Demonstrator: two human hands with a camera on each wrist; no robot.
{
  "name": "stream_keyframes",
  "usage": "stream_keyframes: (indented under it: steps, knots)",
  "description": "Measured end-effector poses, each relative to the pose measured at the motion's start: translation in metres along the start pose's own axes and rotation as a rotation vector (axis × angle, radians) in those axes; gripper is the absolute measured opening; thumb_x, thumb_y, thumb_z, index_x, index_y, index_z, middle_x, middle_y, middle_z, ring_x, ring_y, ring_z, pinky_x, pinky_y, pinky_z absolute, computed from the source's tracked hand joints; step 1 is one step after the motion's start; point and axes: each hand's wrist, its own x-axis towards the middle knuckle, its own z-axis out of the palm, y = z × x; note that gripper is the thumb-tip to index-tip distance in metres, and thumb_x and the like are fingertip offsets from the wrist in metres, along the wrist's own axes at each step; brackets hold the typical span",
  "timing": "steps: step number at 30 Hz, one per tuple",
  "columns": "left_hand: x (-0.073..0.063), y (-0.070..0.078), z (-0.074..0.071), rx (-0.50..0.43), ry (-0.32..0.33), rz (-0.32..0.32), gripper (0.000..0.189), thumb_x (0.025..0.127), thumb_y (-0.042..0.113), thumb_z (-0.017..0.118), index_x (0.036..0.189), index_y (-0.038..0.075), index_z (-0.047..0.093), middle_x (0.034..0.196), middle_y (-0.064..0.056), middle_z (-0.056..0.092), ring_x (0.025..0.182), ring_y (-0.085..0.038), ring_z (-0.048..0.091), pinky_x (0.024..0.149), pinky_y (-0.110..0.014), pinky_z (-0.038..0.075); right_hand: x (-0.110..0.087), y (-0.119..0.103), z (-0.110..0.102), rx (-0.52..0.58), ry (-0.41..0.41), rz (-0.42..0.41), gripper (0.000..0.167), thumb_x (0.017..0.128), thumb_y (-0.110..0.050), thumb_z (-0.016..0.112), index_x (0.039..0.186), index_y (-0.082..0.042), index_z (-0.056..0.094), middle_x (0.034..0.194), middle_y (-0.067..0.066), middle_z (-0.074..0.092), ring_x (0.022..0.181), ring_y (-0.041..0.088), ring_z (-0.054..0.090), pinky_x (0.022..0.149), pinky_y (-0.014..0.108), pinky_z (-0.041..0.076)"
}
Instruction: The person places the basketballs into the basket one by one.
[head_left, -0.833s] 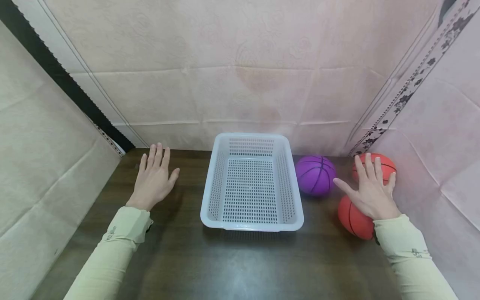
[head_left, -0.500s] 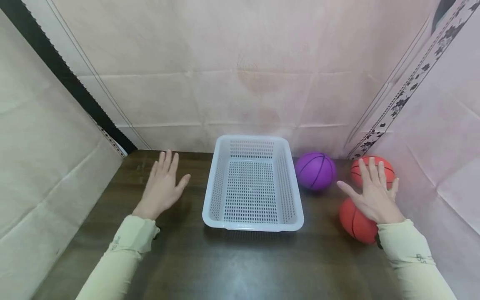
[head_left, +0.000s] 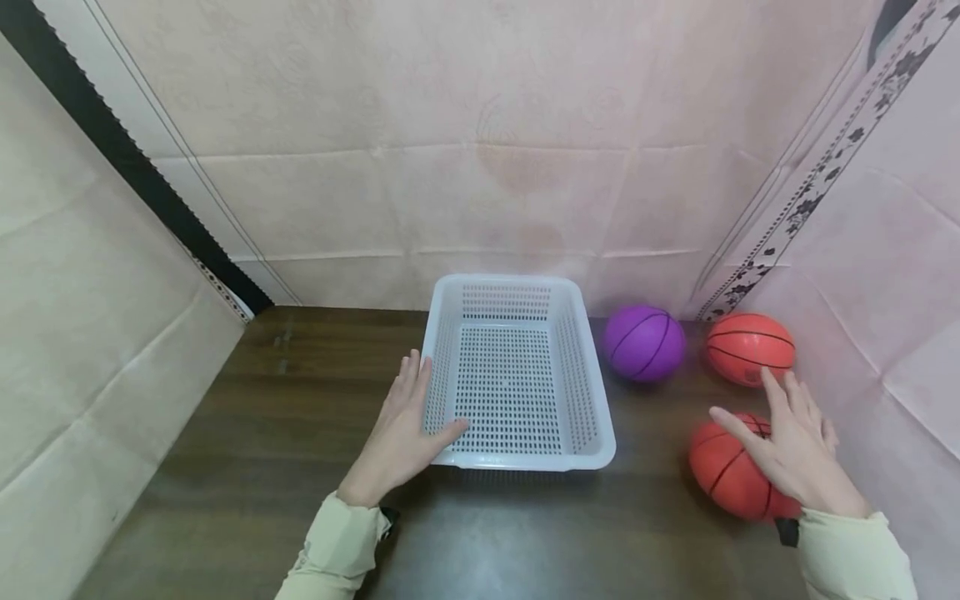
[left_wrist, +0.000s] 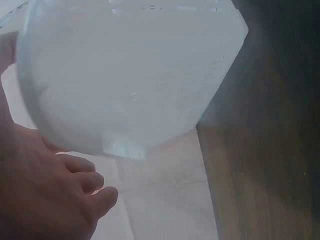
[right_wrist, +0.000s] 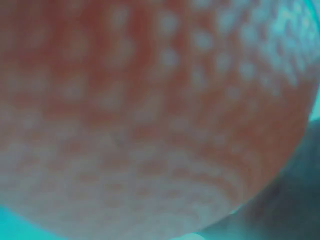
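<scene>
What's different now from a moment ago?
The left hand has moved right to the white basket, thumb over its edge. The right hand has drawn back and right, and the near red ball shifted that way too. The white basket and purple ball sit slightly farther right. The far red ball stayed about put.

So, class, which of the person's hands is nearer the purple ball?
The right hand. It is by the front red ball, to the right of the purple ball; the left hand is across the basket, at its left edge.
</scene>
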Motion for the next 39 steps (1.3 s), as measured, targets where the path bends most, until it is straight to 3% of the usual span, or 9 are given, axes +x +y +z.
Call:
stream_keyframes:
  steps: [4,11,18,23,32,39]
  knots:
    - [0.005,-0.004,0.007,0.023,0.000,0.011,0.112,0.080,0.074,0.057,0.157,0.009,0.008,0.162,-0.001,-0.011,0.148,-0.020,-0.010,0.116,-0.053,0.011,-0.014,0.007,0.007,-0.005,-0.036,0.033,0.098,0.091,-0.057,0.057,0.156,-0.005,0.005,0.153,0.037,0.000,0.132,0.065,0.005,0.095,0.080,0.004]
    - [0.004,-0.008,0.009,0.006,-0.050,-0.028,0.122,0.074,0.080,0.057,0.156,0.008,0.002,0.161,0.000,-0.017,0.147,-0.018,-0.012,0.117,-0.051,0.008,-0.027,0.012,0.013,-0.005,-0.002,0.050,0.099,0.087,-0.055,0.063,0.155,-0.003,0.013,0.148,0.039,0.014,0.128,0.063,0.014,0.086,0.079,0.018]
    - [0.000,-0.001,0.007,0.000,-0.060,-0.032,0.127,0.071,0.081,0.059,0.156,0.006,0.001,0.161,0.001,-0.016,0.148,-0.021,-0.010,0.117,-0.052,0.010,-0.030,0.016,0.018,-0.007,0.044,0.031,0.095,0.083,-0.053,0.070,0.145,0.008,0.031,0.133,0.041,0.028,0.120,0.060,0.022,0.091,0.072,0.020]
    - [-0.003,0.004,0.010,0.013,-0.061,-0.024,0.128,0.070,0.078,0.064,0.156,0.004,0.003,0.161,-0.001,-0.014,0.148,-0.024,-0.008,0.116,-0.052,0.012,-0.030,0.017,0.020,-0.018,0.057,0.046,0.091,0.082,-0.054,0.070,0.139,0.008,0.037,0.128,0.042,0.030,0.116,0.059,0.024,0.090,0.071,0.021]
    - [-0.006,0.007,0.014,0.020,-0.072,-0.030,0.131,0.069,0.072,0.071,0.154,0.002,0.001,0.160,-0.006,-0.019,0.147,-0.024,-0.013,0.117,-0.052,0.011,-0.032,0.015,0.022,-0.037,0.069,0.087,0.091,0.079,-0.057,0.072,0.137,0.005,0.040,0.124,0.041,0.034,0.112,0.060,0.028,0.084,0.069,0.027]
    - [-0.005,0.007,0.014,0.028,-0.081,-0.050,0.133,0.068,0.076,0.068,0.154,0.002,0.000,0.160,-0.005,-0.017,0.147,-0.022,-0.013,0.117,-0.049,0.011,-0.030,0.014,0.023,-0.075,0.062,0.127,0.090,0.080,-0.060,0.069,0.137,0.003,0.040,0.123,0.038,0.035,0.110,0.058,0.029,0.074,0.070,0.033]
